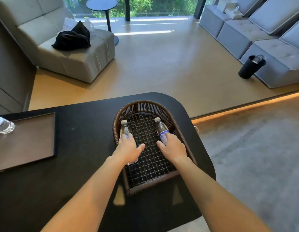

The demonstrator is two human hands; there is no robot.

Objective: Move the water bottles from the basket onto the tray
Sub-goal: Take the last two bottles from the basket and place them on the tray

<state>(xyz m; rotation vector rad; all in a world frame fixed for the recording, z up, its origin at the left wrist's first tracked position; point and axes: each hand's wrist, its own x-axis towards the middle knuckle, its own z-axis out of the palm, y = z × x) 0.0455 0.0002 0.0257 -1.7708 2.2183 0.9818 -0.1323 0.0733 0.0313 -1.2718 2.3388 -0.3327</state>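
Observation:
A brown woven basket (163, 107) sits on the black table, in front of me. Two clear water bottles with white caps and blue labels lie in it. My left hand (128, 148) lies over the left bottle (125, 128), fingers wrapped on its body. My right hand (173, 147) covers the right bottle (161, 128) in the same way. Both bottles rest on the basket's mesh floor. A dark brown tray (33, 143) lies at the table's left, and a third bottle (2, 124) lies on its far left part, cut off by the frame edge.
The black table (88, 124) has a rounded far right corner, with floor and grey carpet beyond its edge. A pale armchair with a black bag stands far left, a grey sofa far right, and a black bag sits on the floor by it.

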